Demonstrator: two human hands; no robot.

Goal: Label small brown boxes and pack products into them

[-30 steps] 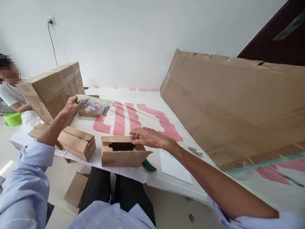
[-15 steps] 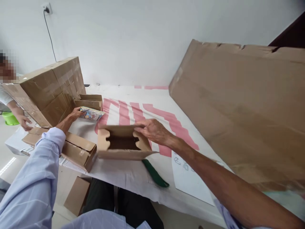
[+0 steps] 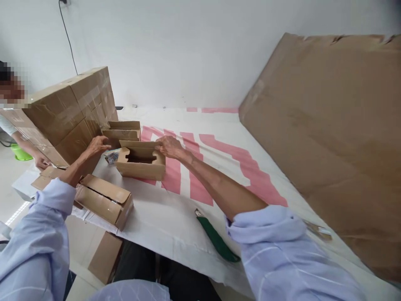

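A small open cardboard box (image 3: 140, 163) sits on the white and pink table cover (image 3: 175, 209). My right hand (image 3: 168, 146) grips the box's rear flap at its right corner. A colourful printed packet (image 3: 112, 156) lies flat on the cover just left of the box. My left hand (image 3: 97, 146) hovers over that packet with fingers curled, touching or nearly touching it. Behind them lies another open small box (image 3: 123, 130).
Taped cartons (image 3: 67, 110) are stacked at the left, where another person's hand (image 3: 40, 161) reaches. A closed small box (image 3: 103, 200) overhangs the table edge. A green tool (image 3: 216, 239) lies near me. A large flattened cardboard sheet (image 3: 328, 133) leans at the right.
My right hand pushed the open box away from me, toward the far boxes. My left hand lowered the packet onto the cover beside it.
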